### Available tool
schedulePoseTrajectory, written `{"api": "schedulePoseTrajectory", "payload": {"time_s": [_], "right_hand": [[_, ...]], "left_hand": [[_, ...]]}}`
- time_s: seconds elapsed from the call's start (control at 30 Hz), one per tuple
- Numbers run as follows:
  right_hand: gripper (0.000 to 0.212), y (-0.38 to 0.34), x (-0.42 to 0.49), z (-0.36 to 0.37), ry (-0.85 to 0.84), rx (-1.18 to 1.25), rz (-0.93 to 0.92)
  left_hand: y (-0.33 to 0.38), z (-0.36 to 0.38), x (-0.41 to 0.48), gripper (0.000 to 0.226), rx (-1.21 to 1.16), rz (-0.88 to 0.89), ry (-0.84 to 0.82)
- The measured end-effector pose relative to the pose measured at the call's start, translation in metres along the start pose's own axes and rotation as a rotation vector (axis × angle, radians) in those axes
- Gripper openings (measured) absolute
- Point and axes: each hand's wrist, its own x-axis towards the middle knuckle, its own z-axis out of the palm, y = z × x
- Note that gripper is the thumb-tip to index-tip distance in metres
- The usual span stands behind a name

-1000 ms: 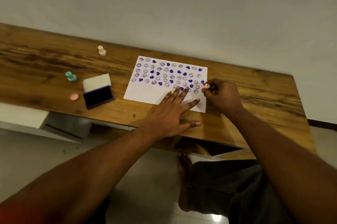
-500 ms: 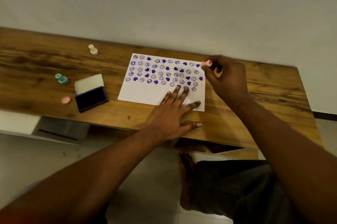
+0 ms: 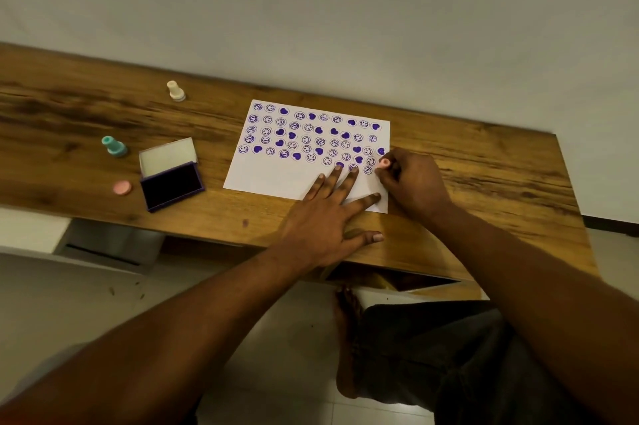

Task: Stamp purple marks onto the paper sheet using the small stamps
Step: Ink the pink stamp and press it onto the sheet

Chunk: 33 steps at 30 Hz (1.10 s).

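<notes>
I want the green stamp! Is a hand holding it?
No, the green stamp stands alone on the table; the right hand pinches a pink stamp.

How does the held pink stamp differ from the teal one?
The pink stamp is pinched by the right hand at the paper sheet's right edge; the teal stamp stands untouched left of the ink pad. Pink is mostly covered; teal shows whole. Both are small.

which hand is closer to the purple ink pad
Left. The left hand lies flat on the paper sheet, to the right of the ink pad; the right hand, pinching the pink stamp, sits beyond it at the sheet's right edge.
</notes>
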Motion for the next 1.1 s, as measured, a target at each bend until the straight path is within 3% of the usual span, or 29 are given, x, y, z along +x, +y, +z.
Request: {"api": "schedulePoseTrajectory", "payload": {"time_s": [0.47, 0.53, 0.67, 0.73, 0.87, 1.03, 1.1], "right_hand": [[0.028, -0.007, -0.006, 0.003, 0.014, -0.056, -0.006], [0.024, -0.008, -0.005, 0.003, 0.088, 0.126, 0.081], [0.016, -0.010, 0.009, -0.017, 0.408, 0.900, 0.360], [0.015, -0.009, 0.012, -0.024, 0.424, 1.117, 0.510], [0.010, -0.024, 0.018, -0.016, 0.381, 1.219, 0.590], [0.030, -0.046, 0.025, -0.006, 0.352, 1.272, 0.606], [0.027, -0.050, 0.027, -0.005, 0.332, 1.263, 0.623]], "left_hand": [[0.004, -0.008, -0.002, 0.087, 0.003, -0.006, -0.028], [0.004, -0.009, -0.002, 0.085, 0.005, -0.007, -0.029], [0.003, -0.007, -0.001, 0.085, 0.002, -0.005, -0.031], [0.002, -0.006, -0.001, 0.086, 0.004, -0.001, -0.037], [0.002, -0.007, -0.001, 0.087, 0.001, -0.007, -0.033], [0.000, -0.004, 0.000, 0.086, 0.003, -0.002, -0.030], [0.000, -0.002, 0.000, 0.085, 0.000, 0.004, -0.024]]}}
